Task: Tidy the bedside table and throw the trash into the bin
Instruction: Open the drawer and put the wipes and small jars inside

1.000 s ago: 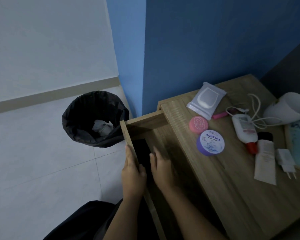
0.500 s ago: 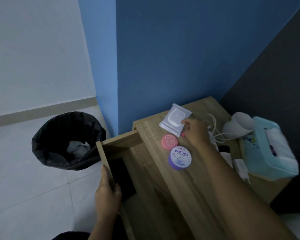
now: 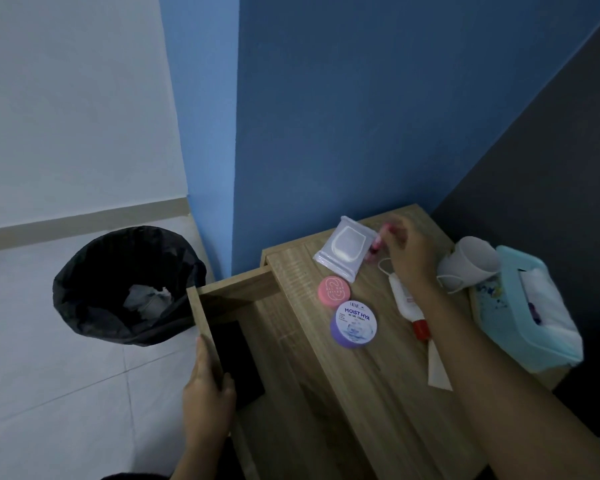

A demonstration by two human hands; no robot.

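Note:
The wooden bedside table [image 3: 368,382] stands in the corner with its drawer [image 3: 201,306] pulled open. My left hand [image 3: 207,393] grips the drawer's front panel, thumb inside, beside a flat black object [image 3: 236,362] lying in the drawer. My right hand [image 3: 407,252] is at the back of the tabletop and pinches a small pink tube [image 3: 378,242], lifted off the wood next to a white wipes packet [image 3: 343,249]. A black-lined bin [image 3: 118,282] with crumpled paper inside stands on the floor left of the drawer.
On the tabletop lie a pink round tin [image 3: 334,292], a purple cream jar [image 3: 354,323], a white bottle with a red cap [image 3: 407,303], a white tube [image 3: 437,368], a white cable [image 3: 385,266], a tipped white cup [image 3: 471,265] and a teal tissue box [image 3: 527,313].
My right hand left the drawer, reached to the back of the tabletop and picked up the pink tube. My left hand stayed on the drawer front. The camera view shifted right.

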